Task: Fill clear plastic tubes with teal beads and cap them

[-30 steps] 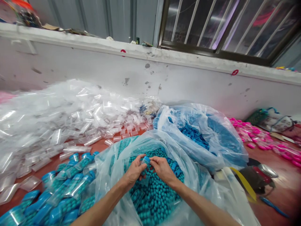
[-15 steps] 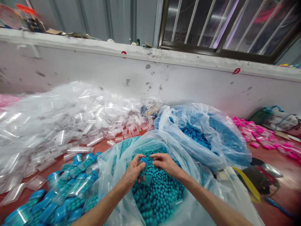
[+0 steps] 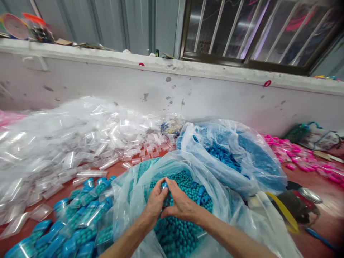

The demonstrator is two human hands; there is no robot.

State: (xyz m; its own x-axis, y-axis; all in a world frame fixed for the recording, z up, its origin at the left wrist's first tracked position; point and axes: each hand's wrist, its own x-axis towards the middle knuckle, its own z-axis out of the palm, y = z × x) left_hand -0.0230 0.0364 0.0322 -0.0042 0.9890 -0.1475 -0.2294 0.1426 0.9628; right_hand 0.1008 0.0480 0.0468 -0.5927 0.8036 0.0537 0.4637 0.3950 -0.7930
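Observation:
Over a plastic bag (image 3: 126, 208) of teal beads (image 3: 185, 233), my two hands meet around a small clear tube with a blue cap (image 3: 165, 190). My left hand (image 3: 155, 200) grips the tube from the left, its fingers curled round. From the other side, my right hand (image 3: 182, 204) presses its fingers against the tube's top, thumb stretched low across it. Most of the tube is hidden by my fingers. Several loose blue caps (image 3: 203, 195) lie on the beads just right of my right hand.
Capped tubes of teal beads (image 3: 88, 211) are heaped at the left, before a large pile of clear empty tubes (image 3: 80, 136). Behind stands another bag (image 3: 258, 154) of blue caps (image 3: 223, 156). Pink pieces (image 3: 298, 156) and a dark tool with a yellow strap (image 3: 285, 213) lie at the right.
My right hand has moved left and closed in on the tube in my left hand. Blue caps now show on the beads where my right hand was. The view has shifted slightly.

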